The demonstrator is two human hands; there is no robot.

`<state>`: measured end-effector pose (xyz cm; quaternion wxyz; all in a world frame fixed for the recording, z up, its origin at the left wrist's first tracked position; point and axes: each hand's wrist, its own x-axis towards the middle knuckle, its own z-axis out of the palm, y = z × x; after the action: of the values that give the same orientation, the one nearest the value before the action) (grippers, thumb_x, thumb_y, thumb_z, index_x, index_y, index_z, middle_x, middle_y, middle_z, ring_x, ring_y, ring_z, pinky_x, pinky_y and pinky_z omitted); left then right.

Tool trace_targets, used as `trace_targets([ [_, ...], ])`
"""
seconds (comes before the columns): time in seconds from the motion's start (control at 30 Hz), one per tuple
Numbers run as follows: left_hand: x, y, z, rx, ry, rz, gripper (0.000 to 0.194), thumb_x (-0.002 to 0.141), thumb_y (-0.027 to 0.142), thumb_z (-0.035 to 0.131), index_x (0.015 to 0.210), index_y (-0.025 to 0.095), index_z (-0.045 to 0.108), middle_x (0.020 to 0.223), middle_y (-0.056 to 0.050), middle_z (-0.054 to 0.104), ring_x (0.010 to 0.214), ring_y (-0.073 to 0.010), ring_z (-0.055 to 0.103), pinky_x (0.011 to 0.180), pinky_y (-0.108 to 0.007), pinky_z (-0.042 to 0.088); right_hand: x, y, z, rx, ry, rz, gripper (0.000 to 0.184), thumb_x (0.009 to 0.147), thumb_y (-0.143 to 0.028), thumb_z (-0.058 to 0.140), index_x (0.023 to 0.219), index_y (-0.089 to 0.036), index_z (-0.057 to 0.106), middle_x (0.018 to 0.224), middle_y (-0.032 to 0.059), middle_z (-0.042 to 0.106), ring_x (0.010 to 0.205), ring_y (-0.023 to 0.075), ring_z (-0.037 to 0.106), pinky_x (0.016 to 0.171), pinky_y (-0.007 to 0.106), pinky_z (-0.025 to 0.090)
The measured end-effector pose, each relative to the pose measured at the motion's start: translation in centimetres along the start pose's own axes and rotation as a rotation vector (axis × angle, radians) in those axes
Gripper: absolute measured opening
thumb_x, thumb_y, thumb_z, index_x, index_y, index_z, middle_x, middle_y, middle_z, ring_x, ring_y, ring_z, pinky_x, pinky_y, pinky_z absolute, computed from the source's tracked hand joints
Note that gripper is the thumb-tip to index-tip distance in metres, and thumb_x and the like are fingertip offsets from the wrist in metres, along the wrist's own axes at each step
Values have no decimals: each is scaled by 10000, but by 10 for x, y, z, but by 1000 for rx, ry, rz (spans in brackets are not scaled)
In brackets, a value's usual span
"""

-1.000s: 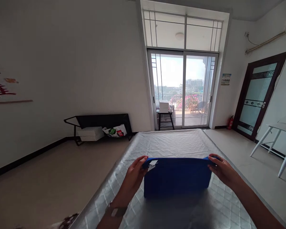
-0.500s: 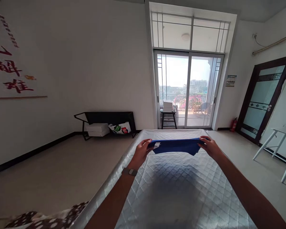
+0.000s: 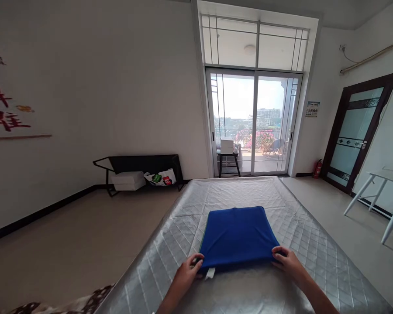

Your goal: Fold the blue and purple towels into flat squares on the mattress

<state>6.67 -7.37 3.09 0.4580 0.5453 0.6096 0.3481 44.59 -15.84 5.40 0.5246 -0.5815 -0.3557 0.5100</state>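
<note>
A blue cloth (image 3: 238, 235) with a small white tag (image 3: 210, 273) at its near left edge is spread on a silver quilted mattress (image 3: 170, 244). My left hand (image 3: 187, 271) pinches the cloth's near left corner. At the near right corner, my right hand (image 3: 290, 264) has thumb and fingers closed on the fabric. The far edge of the cloth lies on the mattress, while its near edge is between my hands, close to the surface.
A brown-and-white patterned fabric (image 3: 94, 301) lies at lower left. Along the far wall stands a black bench (image 3: 144, 163) with white boxes (image 3: 127, 181) and a bag (image 3: 160, 178) beneath. A white table (image 3: 388, 176) stands on the right, beyond it a dark-framed door (image 3: 360, 131).
Both hands have come down and nearer to me with the cloth. It hung folded between them above the mattress; now it lies spread out across the surface.
</note>
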Motion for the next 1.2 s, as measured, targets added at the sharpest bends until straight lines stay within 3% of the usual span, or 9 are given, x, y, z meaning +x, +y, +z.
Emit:
trace_targets([
  [0.17, -26, -41, -9, 207, 57, 151, 401, 728, 575, 562, 959, 285, 715, 1009, -60, 726, 911, -293, 702, 846, -406, 566, -24, 10, -25, -220, -57, -8, 220, 638, -385, 727, 810, -248, 711, 784, -6, 673, 741, 189, 666, 722, 320, 570],
  [0.27, -39, -49, -10, 423, 243, 286, 415, 793, 538, 509, 1056, 296, 719, 1162, -101, 679, 1044, -332, 664, 966, -473, 515, -32, 5, -37, -468, 125, -145, 232, 737, -382, 626, 915, -277, 731, 1001, 38, 726, 884, 237, 689, 801, 347, 560],
  [0.33, -40, -33, -1, 538, 316, 379, 404, 844, 512, 471, 1086, 297, 714, 1223, -105, 653, 1135, -336, 623, 1016, -490, 485, -31, -6, -33, -603, 242, -277, 279, 809, -375, 544, 994, -285, 732, 1173, 62, 698, 1051, 259, 659, 910, 372, 533],
  [0.4, -35, -1, 22, 611, 288, 480, 379, 901, 454, 425, 1103, 299, 706, 1264, -77, 647, 1205, -301, 590, 1072, -470, 449, -24, -20, -14, -716, 260, -396, 362, 873, -370, 458, 1105, -270, 718, 1299, 75, 647, 1201, 262, 592, 1036, 395, 463],
  [0.53, -13, 65, 97, 695, 68, 719, 379, 956, 364, 397, 1194, 268, 677, 1353, -64, 624, 1281, -252, 545, 1123, -438, 407, -1, -36, 46, -1007, 115, -459, 524, 938, -375, 367, 1385, -183, 562, 1505, 83, 482, 1428, 252, 369, 1191, 412, 261],
  [0.67, 9, 75, 141, 838, -20, 814, 469, 974, 427, 396, 1354, 224, 580, 1454, -112, 547, 1390, -288, 435, 1169, -508, 323, 13, -23, 75, -1250, 22, -337, 622, 952, -403, 352, 1501, -112, 391, 1586, 109, 329, 1486, 262, 240, 1212, 439, 169],
  [0.77, 23, 52, 126, 932, 40, 679, 564, 963, 501, 388, 1431, 210, 505, 1512, -126, 476, 1431, -304, 373, 1178, -515, 289, 14, -10, 71, -1294, 14, -327, 645, 967, -436, 296, 1529, -121, 327, 1600, 93, 284, 1495, 243, 212, 1216, 428, 150],
  [1.03, 36, -30, 36, 943, 170, 481, 721, 925, 617, 351, 1468, 150, 436, 1543, -157, 417, 1447, -308, 341, 1158, -463, 308, 16, -2, 64, -1311, -3, -323, 665, 971, -471, 272, 1538, -124, 302, 1604, 90, 274, 1494, 237, 215, 1217, 407, 132],
  [1.2, 29, -38, 15, 1039, 154, 369, 745, 934, 593, 316, 1447, 68, 445, 1516, -196, 439, 1421, -315, 387, 1146, -452, 337, 39, -9, 60, -1313, 22, -331, 619, 977, -431, 291, 1515, -135, 371, 1558, 102, 386, 1458, 245, 313, 1194, 398, 194],
])
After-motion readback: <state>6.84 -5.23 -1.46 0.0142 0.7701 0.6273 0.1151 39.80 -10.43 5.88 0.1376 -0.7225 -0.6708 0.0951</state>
